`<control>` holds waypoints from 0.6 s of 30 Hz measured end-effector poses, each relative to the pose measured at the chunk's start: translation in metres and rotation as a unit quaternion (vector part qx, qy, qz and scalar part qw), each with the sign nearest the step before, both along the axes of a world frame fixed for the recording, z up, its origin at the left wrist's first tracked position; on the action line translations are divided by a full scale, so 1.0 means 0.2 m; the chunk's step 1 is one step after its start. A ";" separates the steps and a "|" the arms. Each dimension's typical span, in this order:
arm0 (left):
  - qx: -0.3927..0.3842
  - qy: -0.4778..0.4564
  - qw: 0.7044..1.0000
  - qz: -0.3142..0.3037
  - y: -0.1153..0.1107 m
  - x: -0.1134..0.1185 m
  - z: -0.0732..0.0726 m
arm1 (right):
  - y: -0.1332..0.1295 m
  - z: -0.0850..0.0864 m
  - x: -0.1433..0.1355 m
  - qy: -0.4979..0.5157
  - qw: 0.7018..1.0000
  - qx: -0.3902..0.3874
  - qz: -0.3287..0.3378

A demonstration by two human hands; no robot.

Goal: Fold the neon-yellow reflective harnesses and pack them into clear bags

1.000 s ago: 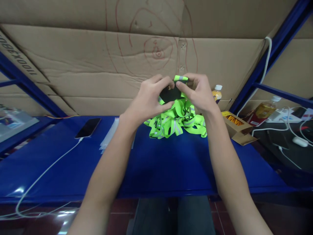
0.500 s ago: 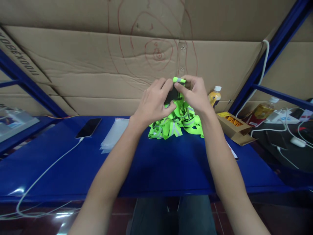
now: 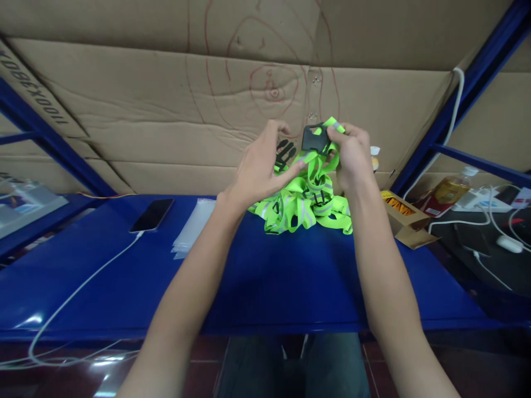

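Note:
A black side-release buckle on fluorescent yellow-green webbing is in two pieces. My left hand (image 3: 261,160) has its thumb and index finger apart, with the pronged buckle half (image 3: 285,153) in its curl; its lower fingers are hidden. The thumb lies along the webbing. To its right, my right hand (image 3: 354,152) pinches the webbing beside the socket buckle half (image 3: 315,139), which is raised above the heap. Below both hands, a tangled heap of yellow-green straps (image 3: 307,207) with grey reflective stripes rests on the blue table (image 3: 286,282).
Clear plastic bags (image 3: 194,226) and a phone (image 3: 152,215) on a white cable lie left. An open cardboard box (image 3: 409,221) with orange packets stands right, near a bottle (image 3: 452,190). A cardboard wall (image 3: 145,149) rises behind; blue frame posts flank it.
The two buckle halves now show apart, the socket half by my right hand. My right hand has moved right and my hands are further apart. The view has shifted slightly.

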State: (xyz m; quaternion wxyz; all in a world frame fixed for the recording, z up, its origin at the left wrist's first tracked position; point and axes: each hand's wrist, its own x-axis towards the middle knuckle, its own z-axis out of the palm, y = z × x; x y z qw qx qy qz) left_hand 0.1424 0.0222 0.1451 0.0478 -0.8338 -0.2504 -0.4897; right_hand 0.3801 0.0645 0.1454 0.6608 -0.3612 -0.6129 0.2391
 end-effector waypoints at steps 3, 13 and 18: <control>-0.031 -0.023 0.999 0.024 0.01 0.01 0.00 | 0.02 -0.01 -0.03 0.055 0.998 -0.013 0.007; -0.003 -0.195 0.976 0.097 0.09 -0.09 0.05 | -0.34 0.07 -0.24 -0.161 0.985 0.055 0.024; 0.003 -0.334 0.943 0.005 0.21 -0.19 0.10 | -0.34 0.11 -0.06 -0.217 0.975 0.050 0.005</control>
